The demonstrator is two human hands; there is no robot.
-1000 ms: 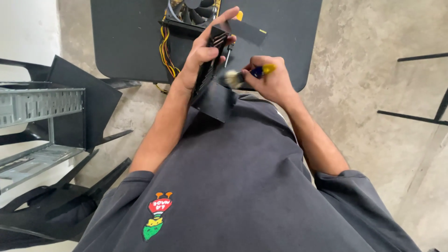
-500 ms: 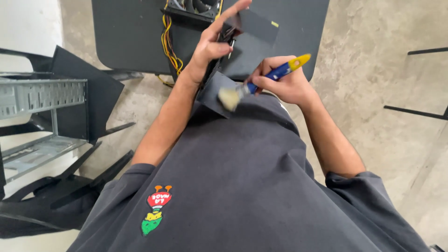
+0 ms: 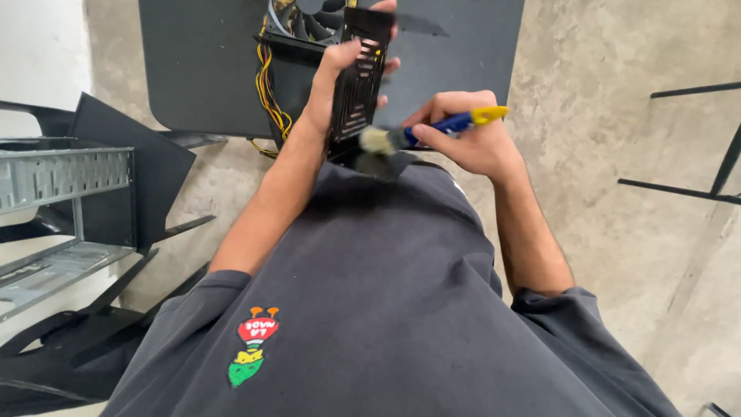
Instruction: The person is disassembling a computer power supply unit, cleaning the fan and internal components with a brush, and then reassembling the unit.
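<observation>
Brush (image 3: pixel 378 140) now lower — right hand (image 3: pixel 463 139) level

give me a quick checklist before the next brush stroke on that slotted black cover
1. Left hand grips the slotted black cover: ok.
2. Right hand holds the brush by its blue and yellow handle: ok.
3. Bristles reach the cover's lower edge: ok.
4. Cover held above the lap, off the dark table: ok.
5. Dust left in the slots: cannot tell.
</observation>
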